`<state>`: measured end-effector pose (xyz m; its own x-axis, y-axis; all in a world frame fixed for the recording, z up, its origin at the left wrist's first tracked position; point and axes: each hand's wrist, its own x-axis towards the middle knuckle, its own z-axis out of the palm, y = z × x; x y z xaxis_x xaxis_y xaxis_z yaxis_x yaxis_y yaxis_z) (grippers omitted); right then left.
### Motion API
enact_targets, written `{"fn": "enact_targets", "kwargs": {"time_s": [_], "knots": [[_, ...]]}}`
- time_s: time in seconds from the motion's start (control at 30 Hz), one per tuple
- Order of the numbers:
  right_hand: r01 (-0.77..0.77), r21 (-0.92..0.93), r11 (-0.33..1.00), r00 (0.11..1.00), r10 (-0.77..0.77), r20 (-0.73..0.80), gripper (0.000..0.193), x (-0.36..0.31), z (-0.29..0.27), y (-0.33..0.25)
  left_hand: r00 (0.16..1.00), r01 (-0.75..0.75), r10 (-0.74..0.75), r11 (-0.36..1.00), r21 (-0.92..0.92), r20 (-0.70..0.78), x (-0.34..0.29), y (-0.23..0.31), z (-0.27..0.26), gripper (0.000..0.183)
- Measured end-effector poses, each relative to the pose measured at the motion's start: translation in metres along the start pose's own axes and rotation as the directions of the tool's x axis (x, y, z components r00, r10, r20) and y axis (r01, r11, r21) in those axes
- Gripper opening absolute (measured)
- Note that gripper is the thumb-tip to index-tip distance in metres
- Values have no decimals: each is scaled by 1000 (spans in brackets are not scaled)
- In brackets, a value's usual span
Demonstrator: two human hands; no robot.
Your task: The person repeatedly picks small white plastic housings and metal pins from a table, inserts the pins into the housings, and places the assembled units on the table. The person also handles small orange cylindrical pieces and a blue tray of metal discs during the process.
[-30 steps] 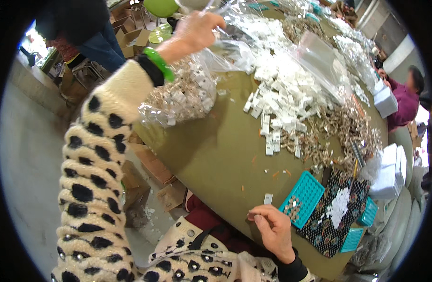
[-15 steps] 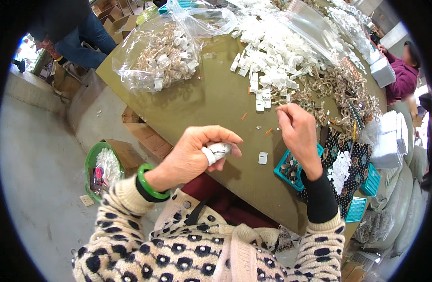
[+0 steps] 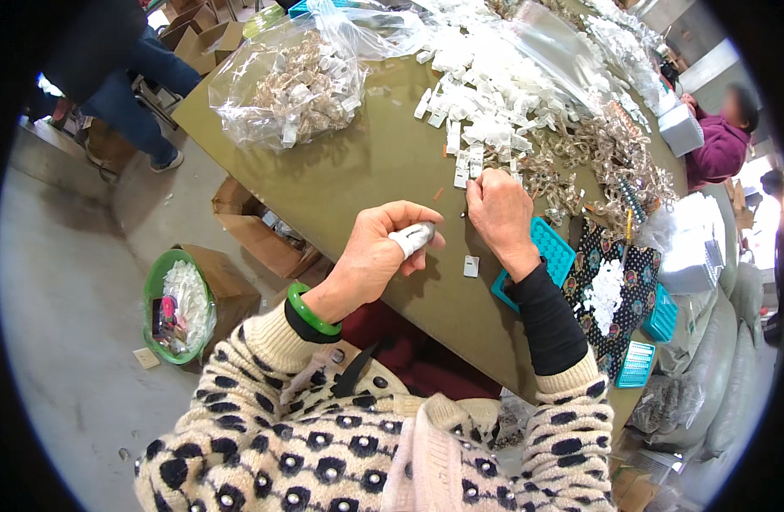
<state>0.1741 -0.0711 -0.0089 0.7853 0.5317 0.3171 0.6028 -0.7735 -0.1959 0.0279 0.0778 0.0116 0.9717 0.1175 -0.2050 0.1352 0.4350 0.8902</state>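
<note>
My left hand hovers over the near part of the table, its fingers curled in and pressed together. One digit of it wears a white wrapping with a grey tip; whatever it may pinch is too small to make out. My right hand is closed at the near edge of the pile, its fingertips beside flat white plastic pieces. Anything inside its fingers is hidden. Between the hands, a single white piece lies on the table. Partly under my right wrist is a turquoise tray.
A heap of white pieces and tangled clear brownish parts covers the table's far side. A clear bag of parts stands far left. White bits lie on dark patterned cloth. A green basket sits on the floor. A person is at far right.
My right hand has moved up and left to the pile's edge, uncovering more of the turquoise tray. My left hand has shifted slightly up and right, still curled. The view has shifted a little.
</note>
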Motion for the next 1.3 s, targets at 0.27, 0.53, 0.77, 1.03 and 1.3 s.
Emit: {"fn": "enact_targets", "kwargs": {"time_s": [0.27,0.53,0.77,1.03,1.3], "knots": [[-146,0,989,989,146,25,19,14,15,-16,1000,-14,14,998,-61,-7,-4,-6,-5,17],[-158,-9,987,987,158,-27,16,16,18,-19,999,-32,32,994,-103,-1,-1,-8,-7,16],[391,136,910,920,-383,-83,9,-25,-42,-17,996,-77,70,979,-187,-47,2,1,-28,25],[717,122,686,692,-722,-9,19,-43,-88,-35,893,343,-250,916,-208,374,-3,3,-23,25],[444,307,842,885,-465,-6,13,-22,-58,-5,915,338,-241,897,-285,324,-8,-7,-23,29]]}}
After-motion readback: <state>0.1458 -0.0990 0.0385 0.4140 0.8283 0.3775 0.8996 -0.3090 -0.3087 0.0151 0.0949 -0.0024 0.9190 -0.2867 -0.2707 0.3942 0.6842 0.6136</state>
